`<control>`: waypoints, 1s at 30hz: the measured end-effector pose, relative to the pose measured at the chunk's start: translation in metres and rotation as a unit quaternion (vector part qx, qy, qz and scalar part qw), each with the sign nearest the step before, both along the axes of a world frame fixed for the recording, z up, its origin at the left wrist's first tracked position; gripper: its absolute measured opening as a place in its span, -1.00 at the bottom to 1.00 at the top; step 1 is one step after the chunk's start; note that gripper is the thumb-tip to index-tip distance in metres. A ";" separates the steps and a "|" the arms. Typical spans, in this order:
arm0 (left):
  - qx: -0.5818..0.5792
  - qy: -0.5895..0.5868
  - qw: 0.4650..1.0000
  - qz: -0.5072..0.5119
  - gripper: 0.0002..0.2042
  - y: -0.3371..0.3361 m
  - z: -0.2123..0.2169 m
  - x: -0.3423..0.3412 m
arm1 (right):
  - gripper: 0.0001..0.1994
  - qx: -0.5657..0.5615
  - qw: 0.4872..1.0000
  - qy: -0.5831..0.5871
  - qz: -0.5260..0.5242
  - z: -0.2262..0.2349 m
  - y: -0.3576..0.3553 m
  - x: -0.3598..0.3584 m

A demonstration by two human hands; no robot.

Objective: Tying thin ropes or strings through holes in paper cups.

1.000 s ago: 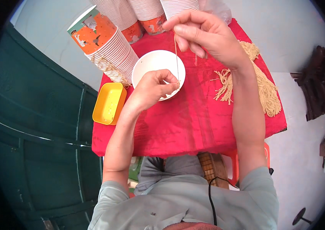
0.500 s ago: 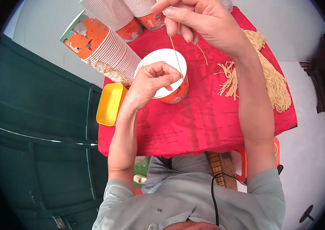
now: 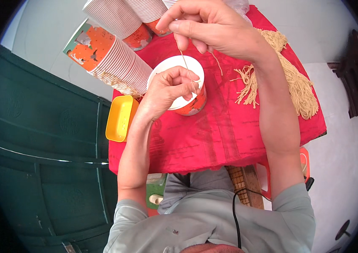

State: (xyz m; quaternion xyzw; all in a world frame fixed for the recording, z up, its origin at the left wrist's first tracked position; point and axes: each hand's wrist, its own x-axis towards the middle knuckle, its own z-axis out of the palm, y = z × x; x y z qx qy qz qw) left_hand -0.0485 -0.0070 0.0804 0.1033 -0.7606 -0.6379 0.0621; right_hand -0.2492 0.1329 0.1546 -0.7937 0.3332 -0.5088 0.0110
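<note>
My left hand [image 3: 170,89] is closed in a pinch over the edge of an orange printed paper tub [image 3: 192,106] with a round white top. Between its thumb and fingertips is a thin tan string [image 3: 186,63]. The string runs up to my right hand [image 3: 212,30], raised above the tub's far side with curled fingers around it. Below the right hand's fingers a loose string end dangles over the red cloth. What the left fingertips do at the tub's rim is too small to make out.
A red cloth [image 3: 225,139] covers the table. Bundles of tan strings [image 3: 299,92] lie at the right, under my right forearm. Tall stacks of nested paper tubs [image 3: 122,59] stand at the back left. A yellow plastic tray [image 3: 120,119] sits at the left edge.
My right hand has shifted slightly left, and the string between the hands hangs with a slight bend. My left hand keeps its pinch at the rim. The whole view has shifted a little.
</note>
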 end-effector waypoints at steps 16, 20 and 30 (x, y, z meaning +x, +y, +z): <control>-0.040 -0.069 0.997 -0.020 -0.80 0.003 0.010 0.005 | -0.74 0.279 0.924 -0.223 -0.133 0.013 0.016 0.009; -0.037 -0.069 0.996 -0.032 -0.79 0.008 0.012 0.002 | -0.74 0.284 0.923 -0.222 -0.136 0.011 0.013 0.008; -0.031 -0.060 0.997 -0.041 -0.83 0.001 0.009 0.004 | -0.70 0.364 0.905 -0.173 -0.139 0.009 0.012 -0.007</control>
